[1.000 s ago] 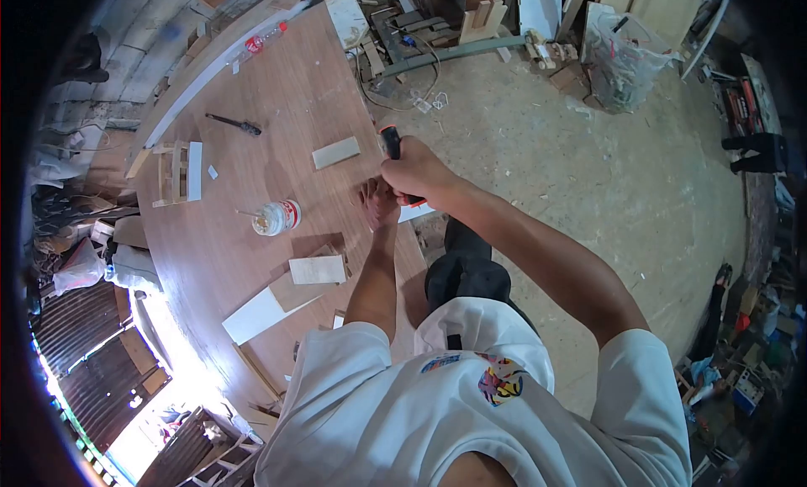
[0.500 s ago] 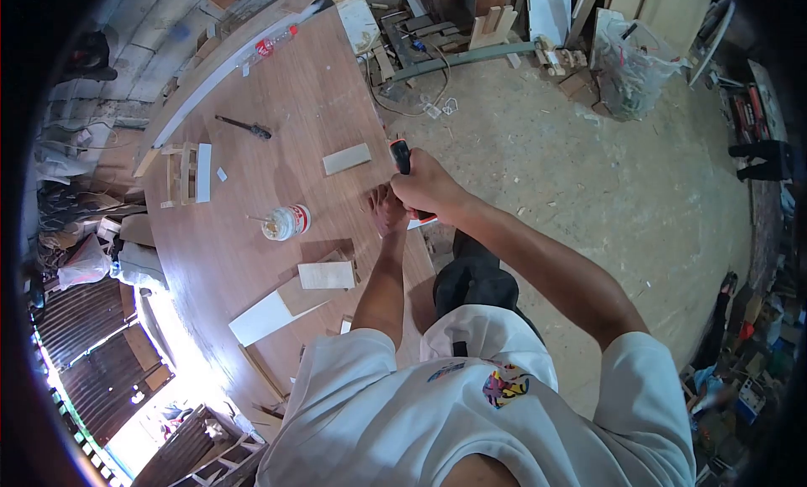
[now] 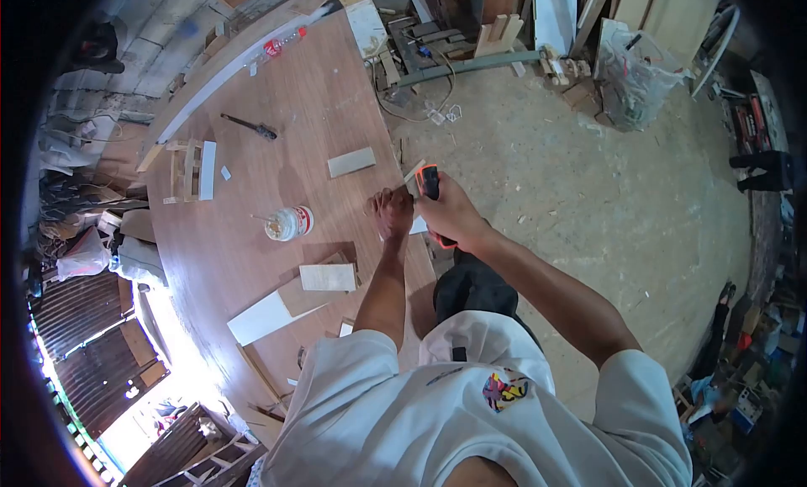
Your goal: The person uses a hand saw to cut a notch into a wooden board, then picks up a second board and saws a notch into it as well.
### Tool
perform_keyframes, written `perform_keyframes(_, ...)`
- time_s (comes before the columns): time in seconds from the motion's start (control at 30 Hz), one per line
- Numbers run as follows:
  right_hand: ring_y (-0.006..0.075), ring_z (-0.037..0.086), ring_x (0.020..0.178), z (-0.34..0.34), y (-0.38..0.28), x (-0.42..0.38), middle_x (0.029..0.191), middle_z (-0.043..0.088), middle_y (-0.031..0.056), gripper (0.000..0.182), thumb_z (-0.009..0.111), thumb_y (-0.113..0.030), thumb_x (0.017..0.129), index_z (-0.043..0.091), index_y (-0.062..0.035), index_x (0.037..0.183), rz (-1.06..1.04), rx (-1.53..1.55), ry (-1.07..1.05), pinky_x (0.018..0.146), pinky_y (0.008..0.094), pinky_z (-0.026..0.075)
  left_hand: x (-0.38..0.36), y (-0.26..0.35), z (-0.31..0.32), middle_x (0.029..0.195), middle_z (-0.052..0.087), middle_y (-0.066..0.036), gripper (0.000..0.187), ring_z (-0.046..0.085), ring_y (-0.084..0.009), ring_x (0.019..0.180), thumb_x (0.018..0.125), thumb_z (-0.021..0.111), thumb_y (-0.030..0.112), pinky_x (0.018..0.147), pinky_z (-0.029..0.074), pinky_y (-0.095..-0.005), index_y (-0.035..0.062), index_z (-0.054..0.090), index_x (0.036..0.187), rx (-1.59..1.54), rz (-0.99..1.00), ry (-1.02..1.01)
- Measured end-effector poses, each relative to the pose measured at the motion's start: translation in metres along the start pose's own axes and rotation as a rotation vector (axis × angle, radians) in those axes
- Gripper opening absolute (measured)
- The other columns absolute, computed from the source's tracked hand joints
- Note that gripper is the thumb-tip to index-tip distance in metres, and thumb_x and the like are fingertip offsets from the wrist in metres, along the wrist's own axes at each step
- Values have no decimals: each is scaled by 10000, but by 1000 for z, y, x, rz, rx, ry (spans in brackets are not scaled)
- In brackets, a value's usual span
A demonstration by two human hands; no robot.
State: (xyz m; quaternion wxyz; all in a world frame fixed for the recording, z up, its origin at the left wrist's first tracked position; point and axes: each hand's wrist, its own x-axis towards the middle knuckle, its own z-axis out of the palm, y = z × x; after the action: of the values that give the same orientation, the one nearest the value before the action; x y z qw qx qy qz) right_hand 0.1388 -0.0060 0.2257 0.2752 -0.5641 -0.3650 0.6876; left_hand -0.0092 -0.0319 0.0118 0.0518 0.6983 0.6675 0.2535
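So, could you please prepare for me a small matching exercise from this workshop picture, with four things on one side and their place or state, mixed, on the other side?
Things:
1. Right hand
2. Jar
3. Bottle
4. Plastic bag

Place or state:
A. Lying on its side on the table
B. On the floor, away from the table
C. Closed around an orange-and-black tool
D. Standing upright on the table, with a thin stick poking out

Right pairs: 1-C, 2-D, 3-A, 4-B.
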Motion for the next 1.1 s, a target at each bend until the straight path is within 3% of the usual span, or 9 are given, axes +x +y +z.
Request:
perform_keyframes(0.17,242,581,443,17,69,73,593,560,182,207,514,-78,767,500,67,915,-254,-222,266,407,362,454,3,7,-4,887,572,-96,174,552,-297,889,748,627,194,814,414,-426,96,628,892,-44,-5,19)
perform_keyframes(0.27,247,611,471,19,52,82,658,605,182,267,514,-86,771,515,62,993,121,-245,45,425,380,473,-3,4,-5,907,574,-100,194,549,-299,913,750,621,206,836,416,-422,86,619,902,-12,-31,18)
perform_keyframes(0.37,208,525,410,16,54,56,633,511,121,203,453,-24,774,431,36,967,-25,-92,141,351,364,392,6,5,-1,920,576,-106,204,549,-304,921,751,617,204,844,423,-428,85,613,916,-11,-6,-10)
perform_keyframes(0.57,164,496,411,11,82,58,636,475,78,222,488,-35,795,405,11,996,-18,-47,165,355,336,401,4,14,-13,922,586,-116,159,555,-309,916,745,595,161,830,436,-431,69,612,874,-40,-10,-69)
perform_keyframes(0.67,253,580,466,11,77,66,621,561,159,294,512,-64,772,472,92,1018,-78,-96,225,390,406,431,4,11,-9,882,578,-115,126,553,-306,887,741,598,146,811,436,-425,71,600,842,-18,34,1)
perform_keyframes(0.73,186,490,407,-1,52,78,592,490,75,68,526,-28,776,485,15,811,198,-22,76,358,348,401,2,7,1,848,564,-111,111,550,-305,858,743,607,153,786,435,-422,73,587,818,40,-47,-71)
perform_keyframes(0.9,219,534,430,1,46,121,576,514,113,108,519,-25,781,498,21,686,287,201,13,349,353,395,4,10,-7,840,557,-112,123,549,-308,854,749,607,174,774,435,-427,66,584,802,-30,-19,-36)
perform_keyframes(1.0,209,566,451,12,36,79,599,548,121,69,489,-36,800,517,21,773,182,-112,48,356,355,400,1,4,0,835,555,-111,128,549,-302,858,747,612,178,779,431,-428,68,589,809,-16,-31,-11)
perform_keyframes(1.1,153,526,427,14,93,49,570,495,47,191,510,-68,825,521,-1,1004,-300,-315,173,385,329,395,3,5,1,818,552,-95,132,546,-287,855,735,628,181,795,418,-418,80,608,817,-14,-12,85)
